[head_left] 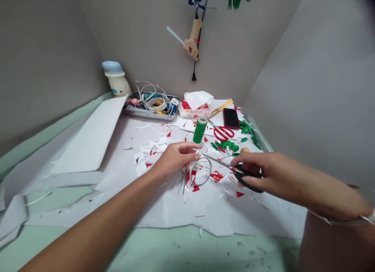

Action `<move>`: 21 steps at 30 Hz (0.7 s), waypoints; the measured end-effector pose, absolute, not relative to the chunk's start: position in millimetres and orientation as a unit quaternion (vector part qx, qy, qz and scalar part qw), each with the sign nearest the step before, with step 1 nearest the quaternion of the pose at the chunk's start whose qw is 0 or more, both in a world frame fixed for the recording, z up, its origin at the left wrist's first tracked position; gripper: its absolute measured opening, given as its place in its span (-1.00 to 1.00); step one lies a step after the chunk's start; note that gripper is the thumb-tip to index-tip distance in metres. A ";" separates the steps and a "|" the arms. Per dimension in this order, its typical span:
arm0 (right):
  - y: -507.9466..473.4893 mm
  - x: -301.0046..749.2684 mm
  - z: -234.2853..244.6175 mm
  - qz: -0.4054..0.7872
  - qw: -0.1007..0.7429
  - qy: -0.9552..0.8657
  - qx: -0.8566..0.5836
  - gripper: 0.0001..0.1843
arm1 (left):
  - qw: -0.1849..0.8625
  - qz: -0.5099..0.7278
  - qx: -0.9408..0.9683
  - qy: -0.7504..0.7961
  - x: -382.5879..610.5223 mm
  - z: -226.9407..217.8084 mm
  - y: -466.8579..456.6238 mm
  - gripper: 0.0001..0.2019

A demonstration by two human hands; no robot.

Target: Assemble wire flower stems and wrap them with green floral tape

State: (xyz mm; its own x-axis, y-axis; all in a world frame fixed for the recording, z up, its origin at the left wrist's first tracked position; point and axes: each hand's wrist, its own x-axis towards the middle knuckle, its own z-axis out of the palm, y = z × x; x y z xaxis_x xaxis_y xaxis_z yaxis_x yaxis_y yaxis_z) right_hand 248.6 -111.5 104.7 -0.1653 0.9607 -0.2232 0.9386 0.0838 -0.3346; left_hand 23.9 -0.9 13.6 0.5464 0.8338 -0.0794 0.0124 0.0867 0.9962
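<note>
My left hand [175, 159] pinches something small between its fingertips, and a thin pale loop [200, 171] of paper strip or wire hangs just beyond it. I cannot tell whether the fingers hold that loop. My right hand [258, 166] grips black-handled scissors [244, 175], with their long steel blades pointing left toward my left fingertips. Under my left hand lies a cluster of thin stems [181, 181]. Red-and-white paper scraps [217, 176] are scattered around both hands. A green thread spool [198, 130] stands beyond my left hand.
Red-handled scissors [224, 133], a black phone [231, 118] and green leaf pieces [225, 145] lie at the back right. A metal tray of cables [149, 112] and a tissue pack [195, 110] sit behind. A glue gun [192, 40] hangs on the wall.
</note>
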 end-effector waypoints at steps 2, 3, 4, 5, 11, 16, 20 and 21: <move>-112.6 248.3 104.3 0.231 0.000 -0.742 -0.630 -0.71 | 0.656 0.330 0.581 0.351 23.4 11.8 0.6 -0.66; -112.3 246.5 103.1 0.245 -0.017 -0.745 -0.621 -0.72 | 0.660 0.332 0.576 0.349 23.2 10.9 1.2 -0.66; -111.5 243.9 101.2 0.254 -0.034 -0.747 -0.613 -0.74 | 0.664 0.332 0.574 0.346 23.0 10.1 1.7 -0.66; -110.2 240.6 98.5 0.258 -0.050 -0.750 -0.607 -0.75 | 0.667 0.329 0.573 0.344 22.8 9.4 2.1 -0.65; -98.7 221.3 77.0 0.236 -0.121 -0.747 -0.610 -0.68 | 0.673 0.332 0.563 0.345 21.3 8.0 3.4 -0.66; -95.2 214.3 61.7 0.186 -0.160 -0.740 -0.627 -0.62 | 0.675 0.337 0.555 0.351 19.4 6.2 6.3 -0.64; -95.4 212.7 56.2 0.144 -0.159 -0.743 -0.634 -0.63 | 0.680 0.329 0.553 0.351 17.8 4.4 7.5 -0.65; -95.3 212.6 55.9 0.134 -0.161 -0.741 -0.638 -0.64 | 0.681 0.327 0.553 0.351 17.6 4.2 7.6 -0.65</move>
State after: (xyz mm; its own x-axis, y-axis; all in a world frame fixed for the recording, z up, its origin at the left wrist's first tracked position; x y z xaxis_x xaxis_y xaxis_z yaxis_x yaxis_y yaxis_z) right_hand 212.6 -95.3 55.9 -0.1348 0.9020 -0.4102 0.9885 0.1510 0.0072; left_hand 17.6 7.6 4.2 0.5390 0.8342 -0.1165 -0.0569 0.1741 0.9831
